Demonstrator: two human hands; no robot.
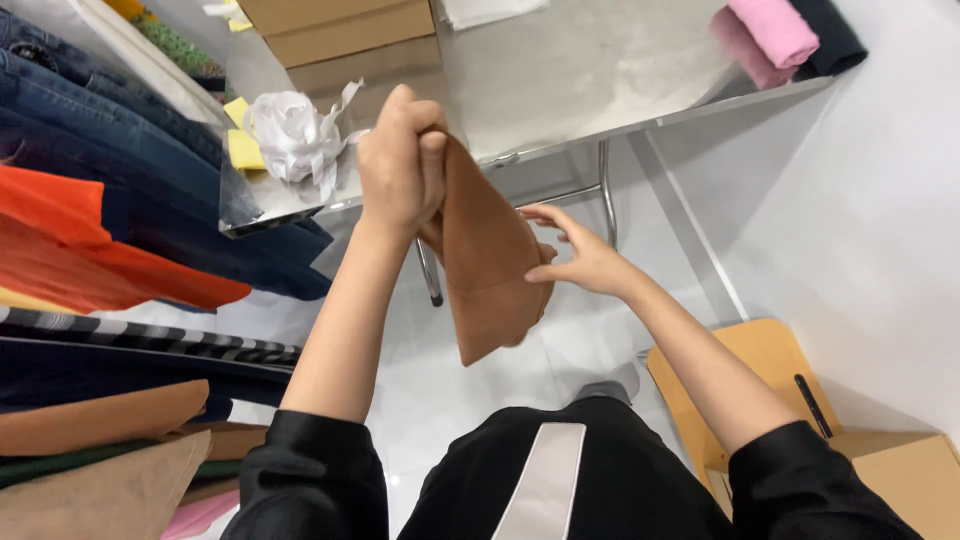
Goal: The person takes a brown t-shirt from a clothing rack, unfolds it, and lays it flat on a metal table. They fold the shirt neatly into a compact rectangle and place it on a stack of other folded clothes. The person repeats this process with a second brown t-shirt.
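We see the left hand (402, 160) raised in front of the body, closed in a fist around the top corner of a soft brown folded cloth (490, 265), which hangs down from that grip in the middle of the view, above the pale floor (450, 380). The right hand (575, 255) is at the cloth's right edge, its fingers spread and loose, the fingertips touching the fabric rather than clamped on it; so this hand is open against the cloth.

Beyond the hands, farther away, stands a metal table with a shiny grey top (590, 70) and thin chrome legs. On its left part lies a crumpled ball of white paper (295, 135), just beside some small yellow paper notes (243, 140), and behind them sit stacked brown cardboard boxes (340, 35). At the table's far right corner lie rolled pink fabric (765, 35) and a dark folded garment (835, 40), touching each other.

To the left, stacks of folded clothing fill the edge of the view: blue denim jeans (110, 120), an orange garment (90, 250), a striped black-and-white piece (140, 335) and tan fabric (100, 490) nearest to us. On the near right we see a yellow wooden chair seat (750, 380) beside a brown cardboard box (915, 480).
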